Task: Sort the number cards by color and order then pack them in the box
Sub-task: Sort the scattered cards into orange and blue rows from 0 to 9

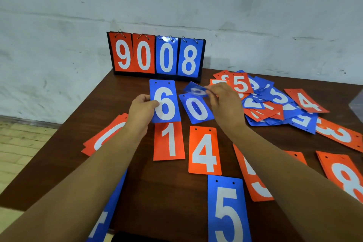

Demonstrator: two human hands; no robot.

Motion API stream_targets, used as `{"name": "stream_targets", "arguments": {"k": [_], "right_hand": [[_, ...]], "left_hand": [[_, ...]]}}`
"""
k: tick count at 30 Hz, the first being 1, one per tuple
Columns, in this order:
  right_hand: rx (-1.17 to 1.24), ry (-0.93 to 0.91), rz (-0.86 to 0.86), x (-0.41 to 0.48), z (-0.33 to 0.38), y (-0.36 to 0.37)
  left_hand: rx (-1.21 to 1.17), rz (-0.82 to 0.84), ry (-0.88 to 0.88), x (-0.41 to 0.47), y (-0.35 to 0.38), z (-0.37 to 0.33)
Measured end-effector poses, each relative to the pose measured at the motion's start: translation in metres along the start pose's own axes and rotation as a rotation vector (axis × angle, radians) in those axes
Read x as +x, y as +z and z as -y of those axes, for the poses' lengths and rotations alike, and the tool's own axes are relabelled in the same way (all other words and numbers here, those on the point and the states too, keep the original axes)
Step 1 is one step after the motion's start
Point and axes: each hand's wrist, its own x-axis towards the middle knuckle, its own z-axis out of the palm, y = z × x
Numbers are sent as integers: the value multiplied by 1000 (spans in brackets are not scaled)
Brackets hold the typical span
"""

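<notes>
Pinching blue 6 card (167,102) by its edge w/ L hand (142,111), overlapping red 1 card (170,141) on table (167,192); gripping blurred blue card (194,89) w/ R hand (225,104) over blue 0 card (196,109), beside card pile (275,104)

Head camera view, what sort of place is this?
Likely a plain indoor room, perhaps a sports or school space: a scuffed whitewashed wall, a dark wooden table set by it, and a flip scoreboard standing at the table's far edge.
</notes>
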Motion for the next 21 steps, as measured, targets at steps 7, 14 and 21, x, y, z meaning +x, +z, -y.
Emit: {"name": "stream_targets", "arguments": {"k": [7, 14, 21], "right_hand": [[616, 232, -36, -44, 26, -46], [1064, 492, 446, -65, 23, -91], [572, 257, 572, -80, 18, -121]], "left_hand": [[1, 102, 7, -38, -8, -3], [-83, 198, -16, -88, -18, -9], [-4, 594, 46, -154, -19, -13]]}}
